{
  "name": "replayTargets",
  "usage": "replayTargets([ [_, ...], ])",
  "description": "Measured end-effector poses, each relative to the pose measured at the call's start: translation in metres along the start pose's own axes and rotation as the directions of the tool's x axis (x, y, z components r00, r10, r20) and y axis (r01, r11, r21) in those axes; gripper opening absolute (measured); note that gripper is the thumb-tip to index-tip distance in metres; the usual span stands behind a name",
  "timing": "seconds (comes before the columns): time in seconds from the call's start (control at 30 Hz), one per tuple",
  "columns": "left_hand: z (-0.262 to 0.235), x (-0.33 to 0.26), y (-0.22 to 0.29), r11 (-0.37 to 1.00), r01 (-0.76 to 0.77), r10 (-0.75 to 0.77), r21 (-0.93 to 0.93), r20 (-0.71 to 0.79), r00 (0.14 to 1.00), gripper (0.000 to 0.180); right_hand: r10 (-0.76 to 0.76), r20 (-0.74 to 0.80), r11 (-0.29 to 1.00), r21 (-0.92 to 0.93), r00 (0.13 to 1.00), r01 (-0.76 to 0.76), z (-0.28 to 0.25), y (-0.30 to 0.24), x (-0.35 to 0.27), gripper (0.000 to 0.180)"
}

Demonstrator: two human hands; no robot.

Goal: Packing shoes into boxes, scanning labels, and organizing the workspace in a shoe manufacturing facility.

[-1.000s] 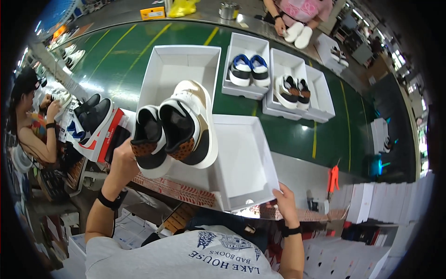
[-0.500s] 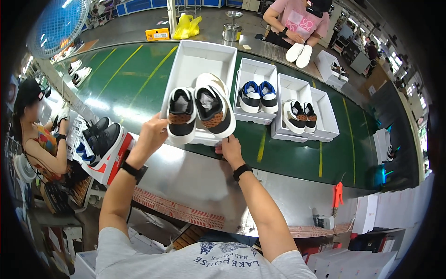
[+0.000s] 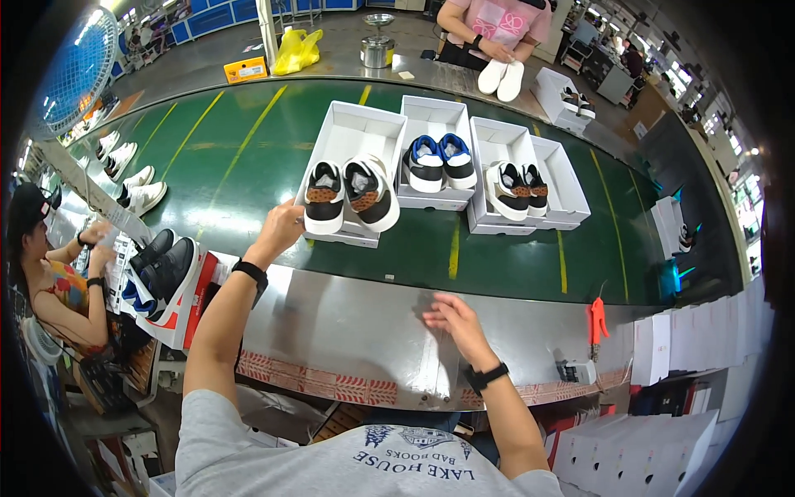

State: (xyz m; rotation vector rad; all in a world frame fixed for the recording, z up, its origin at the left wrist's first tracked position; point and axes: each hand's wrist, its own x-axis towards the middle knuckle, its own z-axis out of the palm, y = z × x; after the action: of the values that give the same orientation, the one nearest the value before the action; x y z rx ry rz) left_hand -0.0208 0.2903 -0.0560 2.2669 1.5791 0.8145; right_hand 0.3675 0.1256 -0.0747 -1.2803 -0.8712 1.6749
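1. Loosely curled, the left hand (image 3: 283, 228) meets an open white shoebox (image 3: 362, 124) at its near-left edge; whether it grips cannot be told.
2. Spotted-heel sneakers (image 3: 371, 200) sit at the box's near end, just beside a neighbouring shoebox (image 3: 432, 112).
3. Green conveyor belt (image 3: 199, 161) stretches leftward.
4. Half-open and holding nothing, the right hand (image 3: 458, 323) hovers over the metal surface (image 3: 348, 315), well apart.
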Motion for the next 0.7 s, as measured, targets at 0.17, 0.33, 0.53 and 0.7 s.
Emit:
replayTargets([
  [0.17,0.029,-0.012,-0.012,0.986,0.043,-0.047,0.162,0.018,0.999,0.014,-0.036,-0.187,0.999,-0.037,0.982,0.029,-0.051,-0.005,-0.075,0.030],
  [0.33,0.062,-0.004,-0.019,0.992,0.036,-0.032,-0.123,0.036,0.999,0.045,-0.351,-0.425,0.915,-0.345,0.834,0.209,-0.114,-0.048,-0.176,0.024],
  [0.53,0.060,0.008,-0.097,0.976,0.201,-0.199,-0.089,0.023,0.980,0.047,-0.991,-0.131,0.131,-0.893,-0.032,-0.430,-0.180,-0.152,-0.360,0.021],
  [0.7,0.074,0.065,-0.097,0.984,0.165,-0.161,0.067,-0.060,0.985,0.046,-0.986,0.030,0.142,-0.376,-0.165,-0.916,-0.208,-0.184,-0.510,0.038],
])
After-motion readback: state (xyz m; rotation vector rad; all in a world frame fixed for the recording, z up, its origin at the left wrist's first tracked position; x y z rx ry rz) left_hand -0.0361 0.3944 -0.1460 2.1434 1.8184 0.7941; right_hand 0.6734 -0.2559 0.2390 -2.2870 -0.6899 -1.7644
